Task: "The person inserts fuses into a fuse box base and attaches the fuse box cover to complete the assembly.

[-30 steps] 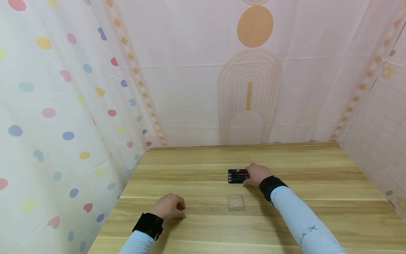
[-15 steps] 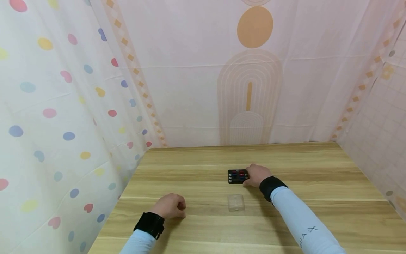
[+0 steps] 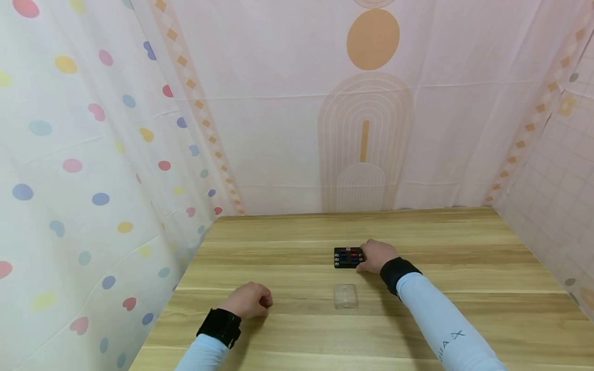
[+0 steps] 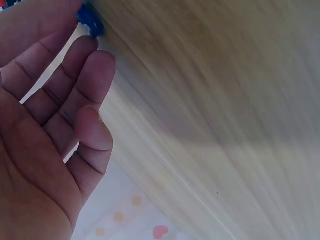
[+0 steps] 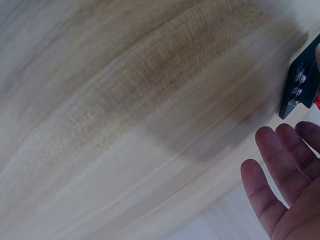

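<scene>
A black fuse box (image 3: 345, 264) with red and blue fuses and metal screw terminals lies on the wooden table. My right hand (image 3: 378, 256) grips its right end between thumb and forefinger; the other fingers (image 5: 275, 157) stretch out loosely past it. Well to the left and nearer the front, my left hand (image 3: 247, 300) is just over the table with its fingers bent. It pinches a small blue fuse (image 4: 91, 22) at the thumb and forefinger tips, partly covered by them and hidden in the head view. Between the hands sits a clear plastic cover (image 3: 345, 297).
The wooden table (image 3: 417, 226) runs back to a patterned curtain (image 3: 278, 154). Dotted cloth (image 3: 93, 232) hangs along the left side, and a pale checked one (image 3: 552, 190) along the right.
My left thumb has drawn in slightly toward the fingers. The right hand, fuse box and clear cover have stayed in place.
</scene>
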### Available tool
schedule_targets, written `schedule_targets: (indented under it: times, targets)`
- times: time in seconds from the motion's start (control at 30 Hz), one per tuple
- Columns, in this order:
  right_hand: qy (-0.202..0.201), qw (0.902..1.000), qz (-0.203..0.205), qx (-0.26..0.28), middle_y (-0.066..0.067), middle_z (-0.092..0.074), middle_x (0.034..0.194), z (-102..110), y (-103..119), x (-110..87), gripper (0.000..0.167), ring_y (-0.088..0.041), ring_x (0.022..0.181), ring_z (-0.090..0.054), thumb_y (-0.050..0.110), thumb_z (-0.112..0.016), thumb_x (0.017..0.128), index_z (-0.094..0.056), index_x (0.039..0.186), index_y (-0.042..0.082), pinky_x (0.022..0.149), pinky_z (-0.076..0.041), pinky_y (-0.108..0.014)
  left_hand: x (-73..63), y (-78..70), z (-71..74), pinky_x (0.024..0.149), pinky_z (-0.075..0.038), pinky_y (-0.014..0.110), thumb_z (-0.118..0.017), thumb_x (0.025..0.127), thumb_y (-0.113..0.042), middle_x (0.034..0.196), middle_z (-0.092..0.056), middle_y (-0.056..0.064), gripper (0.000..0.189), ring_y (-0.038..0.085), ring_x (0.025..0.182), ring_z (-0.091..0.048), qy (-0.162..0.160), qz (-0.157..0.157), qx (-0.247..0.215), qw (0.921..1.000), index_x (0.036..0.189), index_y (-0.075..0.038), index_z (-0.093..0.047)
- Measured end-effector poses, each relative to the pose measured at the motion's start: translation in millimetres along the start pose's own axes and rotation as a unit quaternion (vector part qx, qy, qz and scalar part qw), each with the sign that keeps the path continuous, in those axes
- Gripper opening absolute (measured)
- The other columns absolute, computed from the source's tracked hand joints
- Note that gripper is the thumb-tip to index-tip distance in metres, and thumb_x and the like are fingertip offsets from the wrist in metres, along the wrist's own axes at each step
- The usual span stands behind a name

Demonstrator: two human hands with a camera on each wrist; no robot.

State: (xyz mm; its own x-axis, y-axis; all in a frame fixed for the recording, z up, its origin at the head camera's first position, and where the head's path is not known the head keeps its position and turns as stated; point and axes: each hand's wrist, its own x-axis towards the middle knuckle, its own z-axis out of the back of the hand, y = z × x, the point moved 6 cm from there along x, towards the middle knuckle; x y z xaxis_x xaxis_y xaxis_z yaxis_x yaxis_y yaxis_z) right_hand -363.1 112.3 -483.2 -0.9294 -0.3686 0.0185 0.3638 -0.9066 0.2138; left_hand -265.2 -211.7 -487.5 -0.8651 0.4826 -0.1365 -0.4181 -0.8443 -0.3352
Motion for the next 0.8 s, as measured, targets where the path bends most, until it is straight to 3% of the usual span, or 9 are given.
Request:
schedule_targets:
  times: [0.13, 0.33, 0.63, 0.8]
  targets:
    - [0.0, 1.0, 0.0, 0.002, -0.004, -0.062, 0.086, 0.3, -0.3, -0.4, 0.052, -0.016, 0.072, -0.055, 0.04, -0.085, 0.076, -0.071, 0.109, 0.002, 0.069, -0.051, -0.037, 1.4, 0.5, -1.2, 0.067, -0.048, 0.032, -0.083, 0.078, -0.007, 0.08, -0.06, -0.009, 0.017, 0.008, 0.072, -0.052, 0.01, -0.001, -0.006, 0.9999, 0.085, -0.015, -0.07]
    - [0.001, 1.0, 0.004, -0.004, -0.005, -0.063, 0.089, 1.3, 0.6, -1.0, 0.054, -0.017, 0.075, -0.057, 0.04, -0.084, 0.076, -0.07, 0.111, 0.002, 0.071, -0.052, -0.038, 1.7, 5.0, -1.8, 0.064, -0.046, 0.032, -0.083, 0.08, -0.02, 0.074, -0.057, -0.011, 0.016, 0.008, 0.067, -0.05, -0.009, 0.016, -0.001, 0.9998, 0.08, -0.018, -0.068]
    - [0.0, 1.0, 0.002, 0.0, -0.005, -0.062, 0.087, 0.0, -1.1, -0.4, 0.051, -0.016, 0.073, -0.055, 0.04, -0.084, 0.076, -0.071, 0.108, 0.002, 0.07, -0.052, -0.037, 3.1, 4.1, -2.7, 0.066, -0.048, 0.031, -0.081, 0.081, -0.01, 0.079, -0.061, -0.011, 0.014, 0.006, 0.071, -0.053, -0.003, 0.001, 0.003, 1.0, 0.083, -0.019, -0.07]
    - [0.001, 1.0, 0.002, -0.002, -0.005, -0.063, 0.088, -0.6, -1.2, 0.1, 0.051, -0.017, 0.074, -0.055, 0.039, -0.084, 0.076, -0.07, 0.109, 0.002, 0.07, -0.052, -0.037, 1.4, 5.9, -0.2, 0.062, -0.046, 0.031, -0.084, 0.079, -0.023, 0.072, -0.058, -0.011, 0.019, 0.007, 0.065, -0.051, -0.033, 0.022, 0.011, 0.9991, 0.077, -0.018, -0.066]
